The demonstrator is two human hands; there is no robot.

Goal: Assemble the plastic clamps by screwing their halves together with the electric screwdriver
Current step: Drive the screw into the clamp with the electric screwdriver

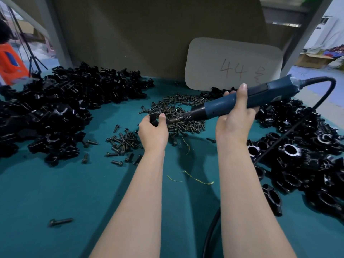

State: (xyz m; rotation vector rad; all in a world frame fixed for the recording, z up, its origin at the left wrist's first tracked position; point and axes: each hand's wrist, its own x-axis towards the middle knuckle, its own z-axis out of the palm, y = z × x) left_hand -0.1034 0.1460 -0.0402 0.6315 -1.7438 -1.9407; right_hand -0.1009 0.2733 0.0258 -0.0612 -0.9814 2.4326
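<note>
My left hand [153, 131] grips a black plastic clamp [154, 117] over the middle of the green table. My right hand [235, 116] holds the blue electric screwdriver [242, 101], tilted down to the left, with its bit tip [172, 120] right beside the clamp and my left thumb. A heap of dark screws [178, 110] lies under and behind both hands. Loose clamp halves [61, 108] are piled at the left. Assembled clamps [297, 151] lie piled at the right.
The screwdriver's black cable [290, 131] loops from its rear over the right pile and down to the table's front edge. A white card marked 44 [232, 64] leans on the back board. One stray screw [60, 221] lies near the front left.
</note>
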